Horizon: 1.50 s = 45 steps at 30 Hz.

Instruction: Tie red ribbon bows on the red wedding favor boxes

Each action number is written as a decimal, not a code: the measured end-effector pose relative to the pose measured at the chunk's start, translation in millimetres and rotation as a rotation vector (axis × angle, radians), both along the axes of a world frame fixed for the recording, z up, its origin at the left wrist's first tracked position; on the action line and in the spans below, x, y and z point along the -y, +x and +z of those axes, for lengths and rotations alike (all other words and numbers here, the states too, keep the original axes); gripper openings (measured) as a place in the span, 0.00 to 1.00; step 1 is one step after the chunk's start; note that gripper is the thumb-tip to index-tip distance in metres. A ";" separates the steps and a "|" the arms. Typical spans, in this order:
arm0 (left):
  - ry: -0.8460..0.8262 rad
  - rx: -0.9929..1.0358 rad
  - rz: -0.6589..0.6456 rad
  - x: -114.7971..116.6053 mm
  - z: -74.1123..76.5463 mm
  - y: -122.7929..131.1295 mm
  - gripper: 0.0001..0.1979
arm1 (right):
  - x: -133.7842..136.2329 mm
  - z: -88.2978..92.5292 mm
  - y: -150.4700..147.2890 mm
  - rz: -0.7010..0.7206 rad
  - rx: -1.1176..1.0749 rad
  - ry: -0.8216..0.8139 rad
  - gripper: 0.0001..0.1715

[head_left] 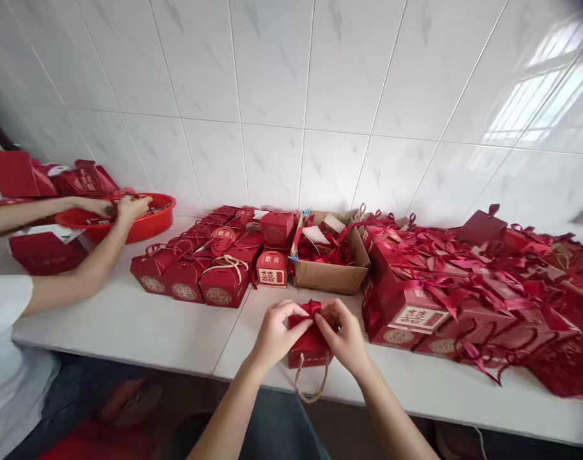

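A small red gift box (309,350) sits at the front edge of the table in front of me, its twisted rope handle (315,398) hanging over the near side. On top of it is a red ribbon bow (313,307). My left hand (282,327) pinches the bow from the left, thumb and index finger closed on it. From the right, my right hand (341,332) pinches the same ribbon, its thumb close to the other one. Fingertips partly cover the knot.
Behind the box stands a cardboard carton (332,277) holding ribbons and white cards. Several red gift boxes (186,281) are grouped left of it; a large pile of ribboned boxes (416,313) fills the right. At far left, a person's hands (133,207) reach into a red basin (159,220).
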<state>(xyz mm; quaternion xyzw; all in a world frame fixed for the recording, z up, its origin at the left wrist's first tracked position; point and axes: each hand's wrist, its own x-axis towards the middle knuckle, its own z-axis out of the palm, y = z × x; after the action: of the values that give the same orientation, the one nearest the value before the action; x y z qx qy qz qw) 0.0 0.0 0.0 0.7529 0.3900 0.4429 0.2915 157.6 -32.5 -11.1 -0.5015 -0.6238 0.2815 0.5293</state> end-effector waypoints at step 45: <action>0.026 -0.092 -0.058 6.6 5.9 -17.4 0.06 | 19.2 2.2 -7.5 0.028 0.015 -0.121 0.17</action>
<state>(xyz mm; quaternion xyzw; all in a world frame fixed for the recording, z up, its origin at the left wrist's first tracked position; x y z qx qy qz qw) -17.4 -6.6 5.9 0.7871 0.3754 0.4040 0.2761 150.1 -51.7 -8.9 -0.5259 -0.6167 0.3221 0.4892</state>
